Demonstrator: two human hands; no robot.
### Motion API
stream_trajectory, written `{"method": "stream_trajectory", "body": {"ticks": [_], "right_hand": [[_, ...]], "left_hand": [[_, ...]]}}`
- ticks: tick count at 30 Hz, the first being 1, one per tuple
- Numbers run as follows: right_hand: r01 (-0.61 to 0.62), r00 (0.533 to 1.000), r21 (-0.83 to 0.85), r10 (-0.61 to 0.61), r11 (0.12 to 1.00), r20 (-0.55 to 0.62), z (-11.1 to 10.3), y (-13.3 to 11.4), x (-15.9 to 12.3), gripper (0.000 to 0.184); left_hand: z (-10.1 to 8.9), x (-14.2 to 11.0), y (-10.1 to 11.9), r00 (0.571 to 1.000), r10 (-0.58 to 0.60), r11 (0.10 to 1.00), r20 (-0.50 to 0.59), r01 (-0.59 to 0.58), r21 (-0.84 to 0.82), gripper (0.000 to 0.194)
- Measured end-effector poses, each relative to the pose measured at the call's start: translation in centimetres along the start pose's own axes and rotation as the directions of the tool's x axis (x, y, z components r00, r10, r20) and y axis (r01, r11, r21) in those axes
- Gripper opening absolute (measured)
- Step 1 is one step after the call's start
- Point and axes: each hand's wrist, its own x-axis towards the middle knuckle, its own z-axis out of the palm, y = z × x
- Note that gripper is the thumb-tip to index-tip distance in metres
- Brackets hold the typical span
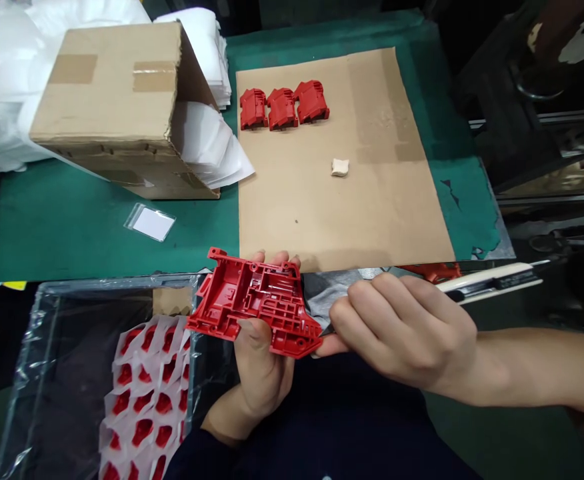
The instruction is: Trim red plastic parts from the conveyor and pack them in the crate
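My left hand (262, 360) grips a red molded plastic housing (257, 300), its ribbed inner side facing up, thumb on the near edge and fingertips behind the far edge. In my right hand (402, 330) is a white-handled utility knife (497, 281); the handle sticks out to the right behind the fist. A dark tip shows between my right fingers and meets the housing's right corner. Whether it cuts into the plastic I cannot tell.
Three red housings (282, 108) stand in a row on a cardboard sheet (372, 220), with a small beige lump (340, 167) nearer me. An open carton (112, 87) holds white sheets. At lower left, a plastic-lined crate (47, 347) contains several wrapped red parts (143, 432).
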Motion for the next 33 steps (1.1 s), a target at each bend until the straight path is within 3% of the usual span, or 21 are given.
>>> {"method": "stream_trajectory", "body": {"ticks": [8, 13, 18, 23, 33], "right_hand": [[0.002, 1.000, -0.017, -0.001, 1.000, 0.019, -0.12, 0.13, 0.04, 0.029], [0.001, 1.000, 0.001, -0.001, 1.000, 0.021, -0.04, 0.26, -0.10, 0.029], [-0.027, 0.999, 0.081, 0.024, 0.996, 0.038, 0.17, 0.20, -0.23, 0.028], [-0.060, 0.997, 0.146, 0.052, 0.987, 0.058, 0.15, 0.22, -0.12, 0.029], [-0.024, 0.996, 0.212, 0.006, 0.977, 0.085, -0.15, 0.11, -0.23, 0.029]], "left_hand": [[-0.39, 0.12, -0.13, 0.996, -0.007, 1.000, 0.090, 0.007, 0.000, 0.051], [-0.29, 0.19, -0.30, 0.996, -0.021, 1.000, 0.089, 0.021, -0.008, 0.050], [-0.24, 0.16, -0.20, 0.996, -0.041, 0.999, 0.080, 0.041, -0.003, 0.049], [-0.45, 0.12, -0.04, 0.988, -0.060, 0.998, 0.139, 0.062, -0.009, 0.050], [-0.71, -0.24, 0.17, 0.985, -0.075, 0.997, 0.154, 0.079, -0.017, 0.052]]}}
